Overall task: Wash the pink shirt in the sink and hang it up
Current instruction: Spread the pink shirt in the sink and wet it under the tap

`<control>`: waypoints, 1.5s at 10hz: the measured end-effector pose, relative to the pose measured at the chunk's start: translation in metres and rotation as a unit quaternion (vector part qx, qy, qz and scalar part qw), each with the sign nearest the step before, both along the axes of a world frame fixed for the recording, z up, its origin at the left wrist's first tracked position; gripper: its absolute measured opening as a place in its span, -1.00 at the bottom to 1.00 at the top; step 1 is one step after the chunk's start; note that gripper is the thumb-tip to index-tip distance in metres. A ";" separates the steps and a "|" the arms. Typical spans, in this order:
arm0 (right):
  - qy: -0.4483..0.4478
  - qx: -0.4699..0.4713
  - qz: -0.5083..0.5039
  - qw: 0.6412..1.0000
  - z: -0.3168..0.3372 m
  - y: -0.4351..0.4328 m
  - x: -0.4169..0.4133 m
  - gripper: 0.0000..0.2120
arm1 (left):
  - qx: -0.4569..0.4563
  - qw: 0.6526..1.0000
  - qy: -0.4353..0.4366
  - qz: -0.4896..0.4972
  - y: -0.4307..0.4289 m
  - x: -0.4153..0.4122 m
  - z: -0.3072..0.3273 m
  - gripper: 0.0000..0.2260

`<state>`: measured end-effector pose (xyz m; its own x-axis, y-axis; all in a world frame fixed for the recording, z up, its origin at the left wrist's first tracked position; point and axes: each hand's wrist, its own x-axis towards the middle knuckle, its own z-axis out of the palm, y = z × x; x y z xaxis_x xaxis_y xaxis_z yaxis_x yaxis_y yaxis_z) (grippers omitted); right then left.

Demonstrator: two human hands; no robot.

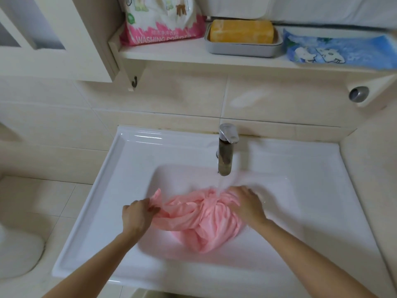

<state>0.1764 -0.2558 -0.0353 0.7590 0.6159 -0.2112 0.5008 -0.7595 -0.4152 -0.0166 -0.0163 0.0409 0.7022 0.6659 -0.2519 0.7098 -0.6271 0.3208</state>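
– Pink shirt [199,220], where does it lie?
– It lies bunched in the basin of the white sink [96,190], between the two hands, and it is wet.
– What do the fingers do?
– The left hand [137,214] has its fingers curled and pinches a fold at the left edge of the shirt. The right hand [247,205] lies on the right side of the bunch with its fingers close together. Their tips are hidden in the folds and the water, so I cannot tell if they grip.
– And behind the hands?
– Water [225,183] runs from the metal faucet [225,151] onto the top of the shirt, just beside the right hand.
– Farther up?
– On the wall shelf [193,57] stand a bag of washing powder [161,24], then a yellow soap bar [241,31] in a grey dish [242,48], then a blue packet [339,48]. A small hook [134,81] hangs under the left end of the shelf.
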 end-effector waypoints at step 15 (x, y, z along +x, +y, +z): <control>0.036 -0.249 0.230 0.940 -0.023 0.013 -0.066 -0.63 | 0.090 0.949 -0.299 -0.050 0.051 0.006 0.063 -0.59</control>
<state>0.1106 -0.2425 -0.0580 0.4095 0.6862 -0.6011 0.8074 -0.5794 -0.1115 -0.0110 0.0347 0.1042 0.7456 0.5837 0.3215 0.3698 -0.7637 0.5291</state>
